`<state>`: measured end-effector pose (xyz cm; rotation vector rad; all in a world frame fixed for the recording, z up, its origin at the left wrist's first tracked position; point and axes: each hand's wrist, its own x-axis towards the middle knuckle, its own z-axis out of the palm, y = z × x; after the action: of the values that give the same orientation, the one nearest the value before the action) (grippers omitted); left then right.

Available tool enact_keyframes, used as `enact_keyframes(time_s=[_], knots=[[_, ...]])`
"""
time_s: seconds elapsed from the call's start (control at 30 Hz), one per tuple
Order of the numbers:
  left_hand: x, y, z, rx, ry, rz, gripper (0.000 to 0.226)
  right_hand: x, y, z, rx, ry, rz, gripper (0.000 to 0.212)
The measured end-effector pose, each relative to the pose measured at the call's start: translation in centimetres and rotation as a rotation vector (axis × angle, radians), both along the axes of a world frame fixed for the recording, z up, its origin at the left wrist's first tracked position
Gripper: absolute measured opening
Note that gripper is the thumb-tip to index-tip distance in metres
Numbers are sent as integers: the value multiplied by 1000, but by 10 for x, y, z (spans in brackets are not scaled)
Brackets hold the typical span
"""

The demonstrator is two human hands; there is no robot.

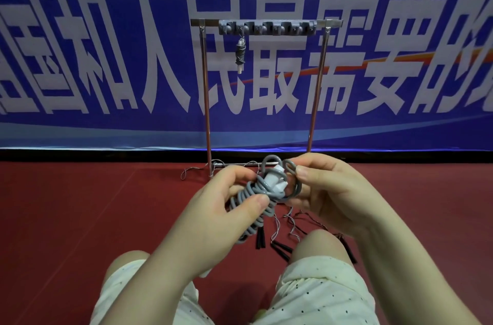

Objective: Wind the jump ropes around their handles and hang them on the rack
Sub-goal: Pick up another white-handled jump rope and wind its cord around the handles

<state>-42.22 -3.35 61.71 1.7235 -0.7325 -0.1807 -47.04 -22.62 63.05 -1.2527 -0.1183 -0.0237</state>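
Left hand (226, 196), in front of rack (266, 23), fingers curled round grey jump rope (256, 199) coiled on white handles (274, 178). Right hand (328, 186) pinches rope loop beside handles. Wound rope bundle (241, 54) hangs from rack's hook bar, left end. Black-handled ropes (280, 246) on red floor (80, 218) below hands.

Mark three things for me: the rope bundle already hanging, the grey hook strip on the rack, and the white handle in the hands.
hanging rope bundle (241, 54): head view, on its wound grey coils.
grey hook strip (267, 27): head view, middle of the strip.
white handle (274, 178): head view, exposed white end between both hands.
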Motion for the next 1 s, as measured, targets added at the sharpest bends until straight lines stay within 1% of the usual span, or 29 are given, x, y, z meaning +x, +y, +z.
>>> enact_keyframes(time_s=[0.13,0.3,0.4,0.5,0.67,0.73,0.83,1.0], knots=[[-4,-3,4,3,-29,-1,36,3,-2,1,1,4,105,42],[-2,-3,4,27,-85,16,37,10,-2,-3,24,60,145,43],[-2,-3,4,4,-88,10,42,13,-4,-2,3,41,178,38],[-3,-1,3,-50,-63,-44,46,12,-4,1,-31,19,207,33],[-9,2,8,-43,-180,-131,45,4,-3,2,40,-26,242,27],[-7,2,9,-52,-200,-147,45,2,-3,2,82,-40,256,25],[-5,1,10,-61,-186,-182,45,3,-4,3,108,-39,256,25],[-1,-2,14,-38,-140,-222,47,4,-6,6,86,-32,234,21]])
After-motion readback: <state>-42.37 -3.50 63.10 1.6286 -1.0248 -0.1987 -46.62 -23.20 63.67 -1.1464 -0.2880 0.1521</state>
